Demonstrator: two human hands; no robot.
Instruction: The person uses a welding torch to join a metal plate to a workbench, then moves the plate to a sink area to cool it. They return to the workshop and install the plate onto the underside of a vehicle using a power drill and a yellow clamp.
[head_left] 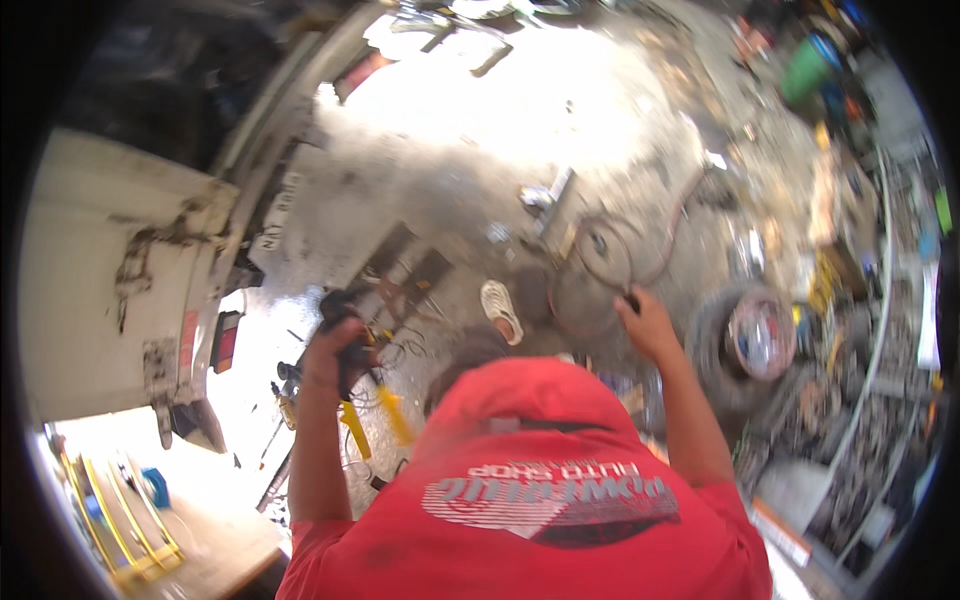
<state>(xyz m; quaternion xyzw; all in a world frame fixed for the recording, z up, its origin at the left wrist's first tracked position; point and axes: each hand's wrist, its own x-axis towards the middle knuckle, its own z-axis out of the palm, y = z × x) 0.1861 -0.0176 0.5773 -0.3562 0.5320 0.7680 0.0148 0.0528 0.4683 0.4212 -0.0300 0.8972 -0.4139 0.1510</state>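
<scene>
My left hand [335, 350] is closed around a black tool [352, 368], blurred by motion, with two yellow handle-like parts [356, 430] hanging below it. Its exact kind cannot be made out. Off to the right, my right hand [648, 322] pinches the dark end of a thin reddish hose [632, 296]. From that end the hose spreads in loose loops over the concrete floor, and a stretch of it curves away toward the far right.
A pale vehicle panel [120, 290] stands at the left, above a wooden bench top [215, 530] with a yellow wire rack [125, 520]. A tyre [710, 345] lies at the right, near cluttered shelves [850, 450]. Metal pieces [425, 275] and a metal bar [556, 203] lie on the floor.
</scene>
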